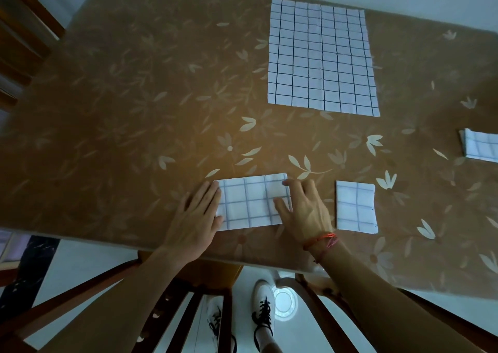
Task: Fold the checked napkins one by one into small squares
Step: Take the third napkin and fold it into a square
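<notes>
On the table (129, 115), left hand (198, 217) and right hand (305, 213) press a folded napkin (249, 204).

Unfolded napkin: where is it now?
Head view: the unfolded napkin lies flat on the far side of the table, right of centre, beyond the right hand.

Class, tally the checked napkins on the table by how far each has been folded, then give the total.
Unfolded napkin: 1
Half-folded napkin: 1
Small folded napkins: 2, one cut off by the picture's right edge
Total: 4
</notes>
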Demonstrator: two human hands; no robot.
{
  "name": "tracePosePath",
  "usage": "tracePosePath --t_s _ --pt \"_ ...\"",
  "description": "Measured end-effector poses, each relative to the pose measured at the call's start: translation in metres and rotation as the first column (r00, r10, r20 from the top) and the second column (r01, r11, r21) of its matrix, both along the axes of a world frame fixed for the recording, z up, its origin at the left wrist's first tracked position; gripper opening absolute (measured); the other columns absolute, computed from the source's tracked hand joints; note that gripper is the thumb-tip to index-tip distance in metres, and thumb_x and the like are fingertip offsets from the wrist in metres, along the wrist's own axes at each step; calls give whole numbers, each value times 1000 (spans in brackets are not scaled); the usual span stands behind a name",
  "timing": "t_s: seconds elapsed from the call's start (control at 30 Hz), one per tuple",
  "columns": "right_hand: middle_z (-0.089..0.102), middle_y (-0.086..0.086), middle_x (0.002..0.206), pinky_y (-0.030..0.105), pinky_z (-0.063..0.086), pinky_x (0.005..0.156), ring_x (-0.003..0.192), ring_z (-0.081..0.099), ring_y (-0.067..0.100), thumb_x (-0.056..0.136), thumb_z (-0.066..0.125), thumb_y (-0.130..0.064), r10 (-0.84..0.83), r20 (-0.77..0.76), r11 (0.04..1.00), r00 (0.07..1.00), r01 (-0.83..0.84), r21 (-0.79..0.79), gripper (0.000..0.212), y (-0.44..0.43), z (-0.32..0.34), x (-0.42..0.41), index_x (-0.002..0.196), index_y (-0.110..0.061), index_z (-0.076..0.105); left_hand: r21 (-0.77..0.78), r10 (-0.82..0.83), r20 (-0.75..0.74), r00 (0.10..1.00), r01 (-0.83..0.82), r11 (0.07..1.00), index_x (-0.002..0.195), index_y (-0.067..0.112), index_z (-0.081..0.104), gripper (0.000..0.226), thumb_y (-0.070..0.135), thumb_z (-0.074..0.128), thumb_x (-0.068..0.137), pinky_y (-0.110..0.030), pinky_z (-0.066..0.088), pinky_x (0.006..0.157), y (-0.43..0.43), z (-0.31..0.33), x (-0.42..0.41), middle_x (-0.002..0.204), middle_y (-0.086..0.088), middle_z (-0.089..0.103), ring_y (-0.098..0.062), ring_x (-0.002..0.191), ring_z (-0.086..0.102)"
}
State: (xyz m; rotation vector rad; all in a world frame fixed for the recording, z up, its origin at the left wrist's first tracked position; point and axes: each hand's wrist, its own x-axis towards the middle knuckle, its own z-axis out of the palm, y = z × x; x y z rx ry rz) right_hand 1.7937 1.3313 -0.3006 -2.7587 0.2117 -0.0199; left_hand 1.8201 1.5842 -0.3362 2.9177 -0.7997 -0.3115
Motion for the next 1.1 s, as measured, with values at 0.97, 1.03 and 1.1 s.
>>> tracePosePath --t_s 0.97,1.03,1.1 --pt "14 20 157 49 19 117 146 15 33 92 17 -67 429 -303 820 851 -508 -264 83 6 -39 18 151 -9 18 7 -5 26 1000 5 1000 152 8 18 58 39 17 102 -48 20 117 2 -14 -2 161 -8 11 -20 149 6" --pt "15 20 157 49 19 118 146 15 32 92 18 -67 404 -342 820 849 -501 -277 84 -9 -37 16 151 -8 18 10 -8 27 1000 8 1000 152 8 19 59 39 17 102 -48 20 117 2 -14 -2 161 -8 12 -20 149 6" --pt "15 19 157 48 21 117 146 16 32 92 21 -67 383 -364 823 849 -492 -283 85 -16 -35 14 151 -6 19 14 -11 33 999 11 1000 151 8 20 59 39 19 102 -47 19 117 2 -13 -2 161 -8 13 -20 149 6"
